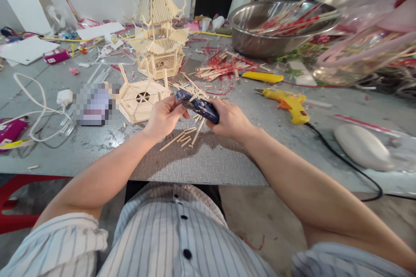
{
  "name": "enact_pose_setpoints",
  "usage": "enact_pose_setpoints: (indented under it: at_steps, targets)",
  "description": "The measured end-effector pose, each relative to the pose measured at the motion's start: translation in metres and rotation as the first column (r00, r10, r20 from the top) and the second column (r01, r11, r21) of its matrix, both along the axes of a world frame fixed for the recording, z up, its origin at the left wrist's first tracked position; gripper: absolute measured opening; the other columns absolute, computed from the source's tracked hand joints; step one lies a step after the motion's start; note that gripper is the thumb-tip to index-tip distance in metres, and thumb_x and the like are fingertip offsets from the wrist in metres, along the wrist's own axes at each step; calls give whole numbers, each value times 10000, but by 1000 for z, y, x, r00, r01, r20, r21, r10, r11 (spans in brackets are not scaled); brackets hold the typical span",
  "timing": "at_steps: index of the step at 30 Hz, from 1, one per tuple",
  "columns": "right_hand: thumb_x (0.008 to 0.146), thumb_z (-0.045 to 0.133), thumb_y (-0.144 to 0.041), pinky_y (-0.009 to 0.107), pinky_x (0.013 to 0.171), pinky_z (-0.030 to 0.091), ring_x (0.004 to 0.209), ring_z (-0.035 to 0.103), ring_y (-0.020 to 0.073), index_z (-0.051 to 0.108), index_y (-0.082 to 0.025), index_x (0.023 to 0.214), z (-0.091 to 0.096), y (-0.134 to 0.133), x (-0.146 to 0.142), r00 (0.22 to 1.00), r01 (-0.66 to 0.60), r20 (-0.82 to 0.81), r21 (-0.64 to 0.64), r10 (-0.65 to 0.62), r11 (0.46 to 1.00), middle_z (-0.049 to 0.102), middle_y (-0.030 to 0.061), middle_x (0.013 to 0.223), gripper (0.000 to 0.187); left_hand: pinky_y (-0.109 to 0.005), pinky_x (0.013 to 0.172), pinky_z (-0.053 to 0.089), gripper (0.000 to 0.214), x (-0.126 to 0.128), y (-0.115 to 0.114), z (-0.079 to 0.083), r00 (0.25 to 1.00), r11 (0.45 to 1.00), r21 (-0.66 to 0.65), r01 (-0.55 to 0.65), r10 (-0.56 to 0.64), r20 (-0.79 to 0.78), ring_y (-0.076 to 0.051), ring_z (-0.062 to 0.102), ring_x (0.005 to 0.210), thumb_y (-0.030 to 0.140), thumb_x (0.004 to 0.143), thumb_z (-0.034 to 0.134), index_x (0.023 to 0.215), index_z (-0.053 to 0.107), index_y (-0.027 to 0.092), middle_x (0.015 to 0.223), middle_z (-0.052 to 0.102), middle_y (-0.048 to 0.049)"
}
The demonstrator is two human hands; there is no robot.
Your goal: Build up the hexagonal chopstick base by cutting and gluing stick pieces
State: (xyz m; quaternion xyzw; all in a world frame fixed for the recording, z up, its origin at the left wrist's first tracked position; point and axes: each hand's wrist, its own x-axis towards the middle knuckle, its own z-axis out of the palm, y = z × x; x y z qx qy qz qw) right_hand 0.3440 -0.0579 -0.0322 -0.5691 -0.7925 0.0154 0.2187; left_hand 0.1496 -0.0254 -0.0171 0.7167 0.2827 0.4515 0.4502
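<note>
Now gripping a blue-handled tool [203, 108] in the right hand [232, 119], with left hand [164, 117] curled at its tip, impossible to say around what; beside a hexagonal stick base [138, 106], floored, part-posted, seemingly unroofed, unlike the pagoda [157, 47] behind.

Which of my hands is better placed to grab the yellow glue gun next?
Probably your right hand: it's nearer the yellow glue gun, though it grips the dark blue tool. Your left hand is farther, at the tool's other end.
</note>
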Motion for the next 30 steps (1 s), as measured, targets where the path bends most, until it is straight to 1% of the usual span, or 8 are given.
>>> enact_pose_setpoints:
  at_steps: [6,11,14,17,21,25,27,30]
  targets:
    - [678,483,-260,337,657,434,748,601,240,517,-141,1047,3,-2,-3,999,29,18,-37,-29,999,649,126,911,389,-209,460,368,317,-1,-1,0,1000,1000,15,-8,8,3,-67,496,504,463,792,573,686,551,165,551,587,5]
    - [687,484,-270,316,566,395,642,589,221,549,-169,978,7,-5,-6,991,104,88,-37,-100,994,668,99,835,315,-209,473,390,321,0,-1,0,1000,1000,23,-16,16,-11,-67,500,493,470,791,563,690,521,169,539,561,18]
    - [696,481,-269,317,561,388,646,596,227,559,-170,972,8,-5,-6,989,118,93,-37,-114,992,672,99,826,303,-205,470,393,294,1,1,-1,998,997,42,-58,58,1,-68,500,499,434,755,610,689,488,175,556,539,31]
    - [708,482,-277,334,593,410,710,613,249,548,-162,1032,4,-3,-5,992,110,67,-24,-108,994,671,115,886,350,-204,468,386,270,1,1,-1,995,991,96,-91,93,-17,-68,482,492,396,759,607,674,475,177,548,517,38]
    - [697,492,-259,367,704,450,882,607,274,479,-150,1158,-2,1,0,1000,12,-9,18,-12,1000,637,136,1040,474,-208,491,390,248,-1,0,1,996,979,195,-63,74,-49,-69,466,483,364,815,538,662,485,176,526,491,42]
    - [679,499,-238,404,779,454,953,586,290,440,-132,1196,-4,2,1,998,-30,-58,23,32,999,610,157,1073,531,-212,499,359,277,-2,-2,5,991,957,277,-81,107,-82,-68,429,479,327,835,515,607,481,175,505,445,43]
    - [676,504,-231,416,795,451,969,579,293,432,-148,1201,-4,2,0,996,-41,-76,24,43,999,605,152,1074,537,-219,497,342,295,-2,-4,7,989,958,275,-79,109,-95,-70,407,478,330,837,513,588,479,176,496,424,43]
    - [672,509,-228,423,805,450,996,568,299,425,-160,1207,-3,1,-2,994,-54,-90,20,56,998,600,147,1080,546,-225,472,308,320,-2,-5,11,993,973,224,-56,78,-90,-69,367,459,358,824,524,564,470,179,481,397,45]
